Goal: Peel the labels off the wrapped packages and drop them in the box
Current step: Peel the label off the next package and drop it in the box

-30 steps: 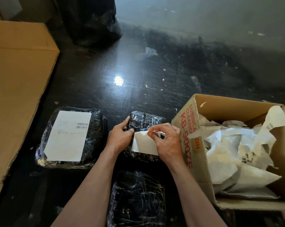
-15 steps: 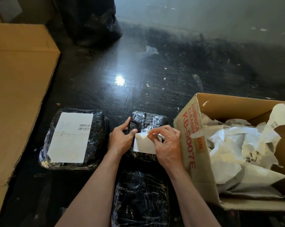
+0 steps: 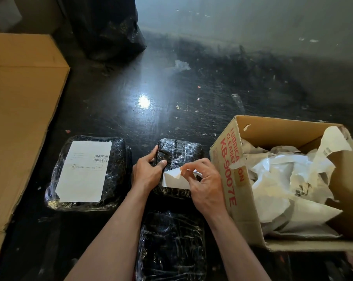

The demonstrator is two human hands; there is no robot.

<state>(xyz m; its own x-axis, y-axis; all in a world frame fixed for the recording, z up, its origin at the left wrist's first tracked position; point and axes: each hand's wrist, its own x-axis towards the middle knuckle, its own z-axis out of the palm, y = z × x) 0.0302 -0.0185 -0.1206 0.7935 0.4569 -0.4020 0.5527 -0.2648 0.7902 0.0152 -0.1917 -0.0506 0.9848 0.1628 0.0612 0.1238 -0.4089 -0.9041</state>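
Note:
A small black wrapped package [image 3: 179, 153] lies on the dark floor in the middle. My left hand [image 3: 148, 172] grips its left edge, thumb on top. My right hand [image 3: 204, 184] pinches the far edge of its white label [image 3: 172, 178], which is folded back and partly lifted off the wrap. To the left a larger wrapped package [image 3: 118, 173] carries a full white label [image 3: 84, 171] with barcodes. A third wrapped package [image 3: 171, 246] without a visible label lies between my forearms. The open cardboard box [image 3: 228, 171] stands at the right, holding crumpled peeled labels [image 3: 277, 179].
A large flat cardboard sheet [image 3: 23, 110] covers the floor on the left. A black plastic bag [image 3: 106, 27] stands at the back by a grey wall. Small scraps litter the dark floor [image 3: 171, 98] beyond the packages.
My right hand has pulled the label further toward me, baring more of the small package's black top. My left hand stays on the package's left edge.

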